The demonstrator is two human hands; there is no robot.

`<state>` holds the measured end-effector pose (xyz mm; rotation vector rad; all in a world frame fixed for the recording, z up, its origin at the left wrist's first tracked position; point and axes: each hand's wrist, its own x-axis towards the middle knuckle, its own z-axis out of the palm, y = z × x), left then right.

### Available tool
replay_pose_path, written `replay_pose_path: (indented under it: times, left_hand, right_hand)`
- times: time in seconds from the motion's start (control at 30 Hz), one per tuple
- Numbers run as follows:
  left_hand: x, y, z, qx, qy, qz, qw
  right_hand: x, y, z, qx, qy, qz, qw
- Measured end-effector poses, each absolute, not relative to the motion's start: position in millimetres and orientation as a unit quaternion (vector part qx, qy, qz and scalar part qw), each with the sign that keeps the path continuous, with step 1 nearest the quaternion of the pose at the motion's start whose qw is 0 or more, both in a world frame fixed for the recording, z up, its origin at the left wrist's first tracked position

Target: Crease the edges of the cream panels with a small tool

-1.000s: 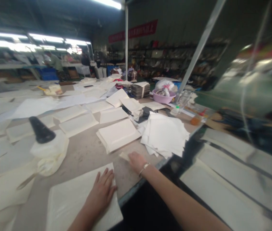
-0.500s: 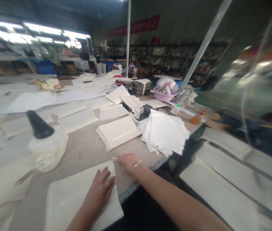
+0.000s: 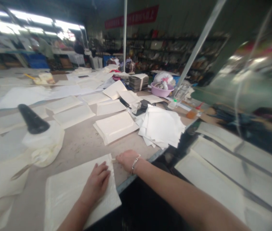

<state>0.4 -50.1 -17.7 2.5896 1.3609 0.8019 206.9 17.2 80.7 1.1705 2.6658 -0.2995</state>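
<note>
Left hand is lying flat, fingers spread, pressing on the near white sheet at the surface front edge. Right hand is sitting just right of the sheet's far right corner, fingers curled, pinching a small pale strip that touches that corner. Strip's long axis can't be told. Right hand is nearer the corner; sheet lies to its left. Versus a second ago, the right hand has moved left, closing on the corner. Paper stack sits beyond.
</note>
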Motion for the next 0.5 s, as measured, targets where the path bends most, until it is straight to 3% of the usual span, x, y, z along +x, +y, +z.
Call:
replay_pose_path:
  times: [0.5]
  left_hand:
    - [0.4, -48.0, -20.7, 0.845, 0.448, 0.284, 0.068]
  right_hand:
    - [220.1, -34.8, 89.2, 0.357, 0.922, -0.1, 0.113]
